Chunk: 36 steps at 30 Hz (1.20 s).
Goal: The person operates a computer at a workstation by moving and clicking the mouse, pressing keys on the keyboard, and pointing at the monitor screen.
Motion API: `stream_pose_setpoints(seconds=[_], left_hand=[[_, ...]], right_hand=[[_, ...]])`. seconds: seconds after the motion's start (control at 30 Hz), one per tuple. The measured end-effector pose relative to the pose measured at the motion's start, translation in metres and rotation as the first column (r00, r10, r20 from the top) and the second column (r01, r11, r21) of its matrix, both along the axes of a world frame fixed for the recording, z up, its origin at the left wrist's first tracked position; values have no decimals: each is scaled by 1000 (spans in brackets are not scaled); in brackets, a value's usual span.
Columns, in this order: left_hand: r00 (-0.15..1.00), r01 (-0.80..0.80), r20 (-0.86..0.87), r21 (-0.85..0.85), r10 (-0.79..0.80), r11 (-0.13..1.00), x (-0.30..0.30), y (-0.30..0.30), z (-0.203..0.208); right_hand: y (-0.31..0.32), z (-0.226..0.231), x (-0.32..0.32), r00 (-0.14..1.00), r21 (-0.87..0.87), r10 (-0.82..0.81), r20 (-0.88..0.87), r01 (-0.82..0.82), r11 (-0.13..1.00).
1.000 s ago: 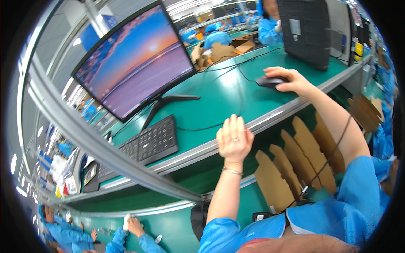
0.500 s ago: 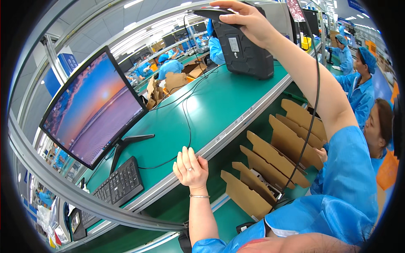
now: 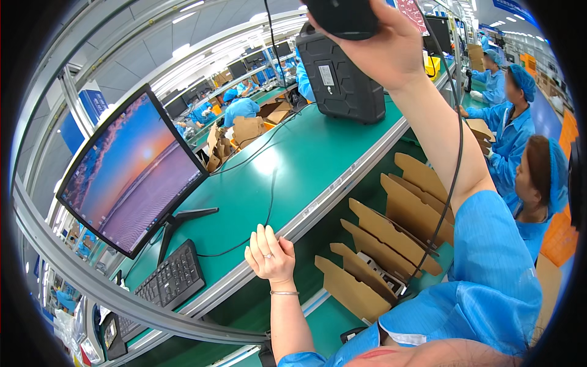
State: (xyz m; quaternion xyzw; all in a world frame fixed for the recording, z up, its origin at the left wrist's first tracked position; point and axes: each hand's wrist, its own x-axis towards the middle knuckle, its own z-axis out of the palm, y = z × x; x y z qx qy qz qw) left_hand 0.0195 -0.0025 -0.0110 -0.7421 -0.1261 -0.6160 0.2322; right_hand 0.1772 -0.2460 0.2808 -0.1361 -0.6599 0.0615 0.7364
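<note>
Over glossy green bench [image 3: 293, 165], right grip [image 3: 394, 58] clamped on mouse [image 3: 345, 19]; left grip [image 3: 271, 257] apart; blue-clad workers [image 3: 507, 131] beyond.

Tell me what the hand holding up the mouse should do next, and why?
I think the right hand should gently lower the black mouse onto the green tabletop. It's being held up in the air, and a mouse usually works best on a flat surface. The keyboard and lit monitor are on that table too.
</note>
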Motion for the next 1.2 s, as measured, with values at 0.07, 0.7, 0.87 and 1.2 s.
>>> stream_pose_setpoints(seconds=[0.07,0.7,0.87,1.2], left_hand=[[1000,10,1,-6,-10,1000,0,-1,0],[1000,18,-15,-21,-18,1000,-3,-2,-1],[1000,6,-25,-22,-7,1000,-6,-1,0],[999,27,-31,-22,-28,999,-1,-4,0]], right_hand=[[-8,-1,-7,999,13,-17,-39,17,1000],[-4,-59,10,933,-274,-186,309,275,922],[4,-101,25,726,-410,-375,577,654,636],[-8,-174,139,294,-312,-532,794,948,58]])
